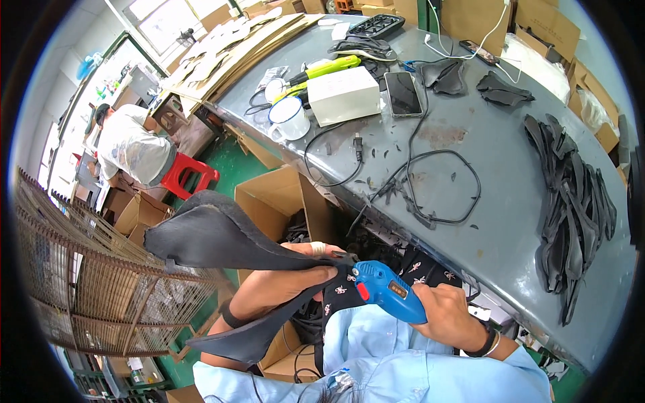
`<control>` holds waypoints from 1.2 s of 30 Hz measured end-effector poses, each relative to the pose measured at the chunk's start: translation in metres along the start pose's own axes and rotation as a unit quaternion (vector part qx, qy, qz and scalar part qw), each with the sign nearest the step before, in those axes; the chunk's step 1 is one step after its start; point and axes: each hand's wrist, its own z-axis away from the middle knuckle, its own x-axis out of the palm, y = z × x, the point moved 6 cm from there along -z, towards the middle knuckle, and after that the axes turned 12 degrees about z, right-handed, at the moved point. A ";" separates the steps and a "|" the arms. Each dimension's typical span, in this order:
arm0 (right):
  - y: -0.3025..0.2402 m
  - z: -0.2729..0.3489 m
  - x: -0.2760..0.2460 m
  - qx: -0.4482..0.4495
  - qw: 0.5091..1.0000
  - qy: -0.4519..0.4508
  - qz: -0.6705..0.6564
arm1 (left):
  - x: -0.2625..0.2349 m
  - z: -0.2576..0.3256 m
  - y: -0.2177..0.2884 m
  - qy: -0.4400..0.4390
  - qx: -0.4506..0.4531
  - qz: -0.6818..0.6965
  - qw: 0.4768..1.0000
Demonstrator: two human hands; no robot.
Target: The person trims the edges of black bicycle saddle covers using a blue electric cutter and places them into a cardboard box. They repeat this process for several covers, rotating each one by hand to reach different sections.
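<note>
My left hand (279,285) pinches a large, curved, dark grey sheet piece (215,235) near its narrow end. The piece fans out to the left in two flaps, one above my forearm and one below. A pale wrap circles one of my left fingers. In my right hand (447,314) is a blue handheld power tool with a red switch, which looks like electric scissors (390,290). Its dark tip touches the narrow end of the sheet piece, close to my left fingertips. The exact contact of the blade is hidden.
On the grey table (497,195) lie a pile of dark strips (571,208), a black cord (437,218), a phone (404,94), a white box (344,96) and an enamel mug (289,117). A cardboard box (269,198) stands below. Wire racks (101,282) and a seated person (134,144) are left.
</note>
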 end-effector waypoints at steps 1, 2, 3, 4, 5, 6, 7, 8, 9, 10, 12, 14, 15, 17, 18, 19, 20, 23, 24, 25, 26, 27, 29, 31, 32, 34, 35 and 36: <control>-0.001 0.000 0.000 0.002 1.000 -0.001 0.003 | 0.001 -0.002 0.002 -0.013 0.002 -0.054 0.998; -0.002 -0.001 0.000 0.004 1.000 -0.002 0.006 | 0.003 -0.004 0.003 -0.025 0.004 -0.108 0.994; -0.002 -0.001 0.000 0.004 1.000 -0.001 0.006 | 0.002 -0.005 -0.001 -0.025 0.004 -0.108 0.994; -0.003 -0.001 -0.001 0.001 1.000 -0.004 -0.001 | -0.001 -0.009 -0.009 -0.027 0.006 -0.120 0.992; -0.004 -0.001 -0.001 -0.003 1.000 -0.007 -0.007 | -0.002 -0.012 -0.014 -0.030 0.007 -0.132 0.991; -0.003 -0.001 -0.001 -0.002 1.000 -0.005 -0.007 | -0.001 -0.015 -0.016 -0.031 0.008 -0.133 0.991; -0.004 -0.001 -0.001 -0.001 1.000 -0.004 -0.013 | 0.002 -0.017 -0.017 -0.047 0.010 -0.124 0.991; -0.004 -0.001 -0.001 0.000 1.000 -0.002 -0.019 | 0.005 -0.020 -0.018 -0.063 0.012 -0.116 0.991; -0.005 -0.001 -0.002 -0.001 1.000 -0.001 -0.020 | 0.007 -0.021 -0.023 -0.062 0.013 -0.117 0.991; -0.006 -0.002 -0.003 0.001 1.000 0.005 -0.028 | 0.010 -0.022 -0.025 -0.066 0.043 -0.078 0.994; -0.009 -0.004 -0.005 0.001 0.999 0.011 -0.034 | 0.011 -0.028 -0.026 -0.070 0.074 -0.039 0.994; -0.012 -0.005 -0.004 -0.001 0.999 0.002 -0.043 | 0.018 -0.030 -0.017 -0.092 0.203 -0.299 0.928; -0.012 -0.006 -0.005 -0.004 0.999 0.003 -0.041 | 0.017 -0.032 -0.016 -0.091 0.207 -0.299 0.927; -0.009 -0.008 -0.007 0.017 0.999 0.007 -0.043 | 0.013 -0.035 -0.013 -0.058 0.199 -0.302 0.930; -0.012 -0.007 -0.008 0.004 0.999 0.008 -0.048 | 0.012 -0.022 -0.006 -0.044 0.201 -0.305 0.930; -0.012 -0.006 -0.009 0.007 0.999 0.007 -0.051 | 0.010 0.001 0.012 -0.012 0.269 -0.236 0.934; -0.005 -0.006 -0.005 0.038 0.998 0.008 -0.040 | 0.006 0.004 0.030 -0.012 0.334 -0.159 0.929; 0.005 -0.007 -0.001 0.064 0.997 0.025 -0.027 | 0.000 0.002 0.023 0.061 0.389 0.160 0.905; 0.004 -0.008 -0.001 0.059 0.998 0.025 -0.026 | -0.006 0.001 0.018 0.104 0.427 0.210 0.873; 0.002 -0.009 -0.003 0.052 0.998 0.029 -0.024 | -0.012 0.002 0.014 0.145 0.462 0.259 0.836; 0.002 -0.009 -0.004 0.047 0.998 0.033 -0.023 | -0.010 0.003 0.010 0.166 0.458 0.243 0.839; 0.001 -0.009 -0.005 0.045 0.998 0.032 -0.022 | -0.007 0.003 0.006 0.167 0.459 0.245 0.838; 0.000 -0.009 -0.004 0.050 0.998 0.016 -0.025 | -0.006 0.005 0.000 0.198 0.476 0.246 0.821; 0.000 -0.009 -0.004 0.050 0.998 0.011 -0.025 | -0.001 0.005 -0.004 0.198 0.477 0.253 0.818; -0.001 -0.009 -0.003 0.050 0.998 0.007 -0.026 | 0.002 0.006 -0.005 0.201 0.479 0.261 0.814; 0.000 -0.010 -0.002 0.051 0.998 0.007 -0.031 | 0.004 0.003 -0.011 0.214 0.479 0.265 0.809; 0.001 -0.010 -0.001 0.051 0.998 0.007 -0.037 | 0.005 0.001 -0.015 0.214 0.478 0.265 0.809; 0.000 -0.010 -0.002 0.051 0.998 0.007 -0.036 | 0.006 0.001 -0.017 0.214 0.494 0.256 0.803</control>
